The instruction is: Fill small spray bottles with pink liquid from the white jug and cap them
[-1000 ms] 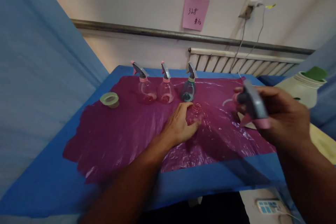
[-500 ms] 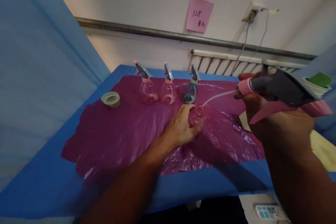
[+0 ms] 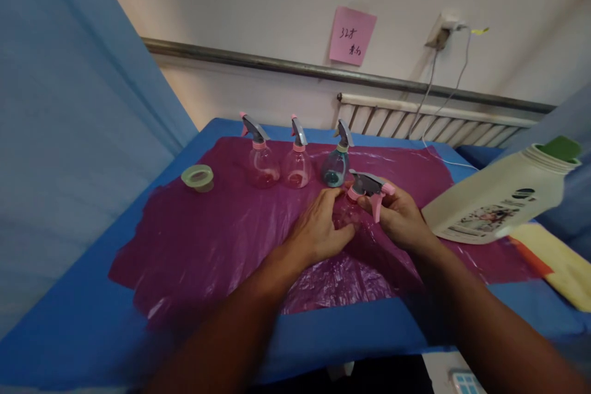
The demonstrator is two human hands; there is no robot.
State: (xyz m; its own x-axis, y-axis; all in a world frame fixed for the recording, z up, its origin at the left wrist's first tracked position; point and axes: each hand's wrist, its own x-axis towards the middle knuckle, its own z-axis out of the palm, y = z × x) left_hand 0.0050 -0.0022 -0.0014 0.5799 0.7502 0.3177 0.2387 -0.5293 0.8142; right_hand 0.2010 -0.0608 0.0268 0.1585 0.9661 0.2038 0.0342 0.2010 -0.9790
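Observation:
My left hand [image 3: 323, 225] is wrapped round the body of a clear pink spray bottle [image 3: 345, 212] standing on a purple plastic sheet [image 3: 221, 228]. At the bottle's neck, my right hand [image 3: 397, 212] grips a grey and pink spray head [image 3: 367, 184] by its collar. The head sits at the mouth, its tube no longer showing outside; whether the threads are engaged I cannot tell. Behind stand two pink spray bottles [image 3: 264, 166] [image 3: 297, 167] and a teal spray bottle [image 3: 336, 166], all with spray heads on.
A large white detergent bottle [image 3: 498, 203] without its cap in place leans at the right, beside a yellow packet [image 3: 554, 258]. A pale green cap [image 3: 198, 177] lies on the left. Blue curtains [image 3: 69, 135] flank the blue-covered table [image 3: 346, 338]; a metal rail [image 3: 258, 64] runs behind.
My right hand has brought the spray head down and left onto the bottle's mouth, and the tube has gone inside. My left hand stays on the bottle. The white bottle is now uncovered to view.

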